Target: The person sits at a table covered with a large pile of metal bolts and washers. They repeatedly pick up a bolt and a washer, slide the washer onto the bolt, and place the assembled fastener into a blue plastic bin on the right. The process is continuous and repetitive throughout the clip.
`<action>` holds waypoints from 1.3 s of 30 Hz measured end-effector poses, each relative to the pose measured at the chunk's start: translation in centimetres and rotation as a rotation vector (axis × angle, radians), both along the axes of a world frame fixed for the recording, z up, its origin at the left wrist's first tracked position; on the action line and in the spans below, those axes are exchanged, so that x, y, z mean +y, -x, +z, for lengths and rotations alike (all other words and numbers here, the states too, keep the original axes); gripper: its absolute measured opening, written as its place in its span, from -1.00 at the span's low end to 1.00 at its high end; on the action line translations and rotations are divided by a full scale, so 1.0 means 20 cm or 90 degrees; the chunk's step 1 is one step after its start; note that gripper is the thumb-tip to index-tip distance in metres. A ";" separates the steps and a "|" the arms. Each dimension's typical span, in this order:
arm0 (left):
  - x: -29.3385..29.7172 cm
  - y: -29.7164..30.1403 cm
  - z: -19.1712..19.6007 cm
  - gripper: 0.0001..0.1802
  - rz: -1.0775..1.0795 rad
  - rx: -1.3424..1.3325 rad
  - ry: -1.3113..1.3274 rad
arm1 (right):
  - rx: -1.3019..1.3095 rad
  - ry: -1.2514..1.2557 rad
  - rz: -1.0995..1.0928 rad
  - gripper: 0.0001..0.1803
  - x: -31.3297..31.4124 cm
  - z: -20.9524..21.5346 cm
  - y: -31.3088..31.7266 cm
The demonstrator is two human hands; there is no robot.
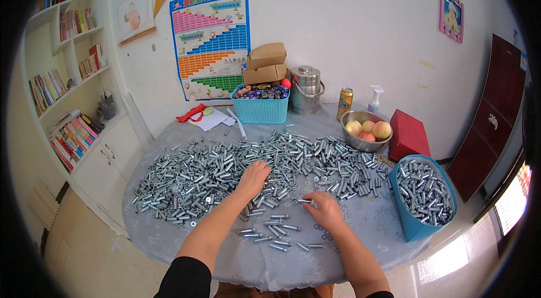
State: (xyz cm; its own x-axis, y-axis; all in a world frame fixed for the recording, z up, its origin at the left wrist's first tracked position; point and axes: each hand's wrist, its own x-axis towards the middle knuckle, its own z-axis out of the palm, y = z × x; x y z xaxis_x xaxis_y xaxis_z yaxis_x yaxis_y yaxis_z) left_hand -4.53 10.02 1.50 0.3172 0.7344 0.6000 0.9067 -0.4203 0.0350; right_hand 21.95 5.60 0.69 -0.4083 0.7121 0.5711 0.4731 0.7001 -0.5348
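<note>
At the far left, a white bookcase (pixel 76 81) filled with upright books stands beyond the left edge of the oval worktop (pixel 242 267), which is covered with a grey patterned cloth. A broad heap of silvery cylindrical metal bolts (pixel 189 179) spreads from near that edge across the middle, their long axes lying in every direction. The left hand (pixel 255 178) reaches into the heap, its fingers bent down among the pieces; whether they grasp one cannot be told. Behind it, near the far edge, sits a light-blue woven plastic basket (pixel 260 112) of small colourful items. Toward the near edge lies a loose group of separate bolts (pixel 276 232), most with their long axes running roughly left to right, some slanting. Just right of the heap's near side, the fingers of the right hand (pixel 326 210) pinch a single silvery metal bolt (pixel 303 201), its long axis nearly parallel to the near edge and its free end pointing left. Farther right come a round steel bowl (pixel 359 143) of peaches, a red box (pixel 408 134) and, at the right edge, a blue bin (pixel 416 231) full of similar bolts.
</note>
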 end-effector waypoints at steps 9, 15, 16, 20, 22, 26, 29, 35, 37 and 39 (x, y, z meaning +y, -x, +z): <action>-0.34 -0.24 -0.04 -0.85 -0.108 -1.193 0.390 | 0.097 0.102 0.012 -0.79 -0.03 0.01 0.03; -0.51 -0.34 -0.09 -0.83 -0.179 -1.316 0.369 | 0.115 0.181 0.064 -0.79 -0.06 0.03 0.07; -0.51 -0.34 -0.08 -0.80 -0.180 -1.311 0.371 | 0.112 0.188 0.067 -0.79 -0.07 0.03 0.06; -0.51 -0.34 -0.08 -0.81 -0.175 -1.306 0.365 | 0.100 0.189 0.076 -0.79 -0.07 0.05 0.07; -0.51 -0.34 -0.09 -0.81 -0.172 -1.287 0.361 | 0.098 0.181 0.075 -0.78 -0.07 0.04 0.07; -0.52 -0.35 -0.09 -0.80 -0.149 -1.258 0.359 | 0.111 0.201 0.061 -0.77 -0.08 0.03 0.07; -0.53 -0.34 -0.08 -0.80 -0.146 -1.258 0.369 | 0.109 0.218 0.065 -0.77 -0.08 0.05 0.07; -0.53 -0.35 -0.09 -0.80 -0.145 -1.150 0.385 | 0.106 0.195 0.083 -0.78 -0.09 0.07 0.08; -0.54 -0.36 -0.09 -0.78 -0.127 -1.104 0.349 | 0.123 0.207 0.081 -0.79 -0.10 0.07 0.09; -0.54 -0.36 -0.09 -0.76 -0.125 -1.073 0.342 | 0.146 0.238 0.069 -0.79 -0.10 0.08 0.08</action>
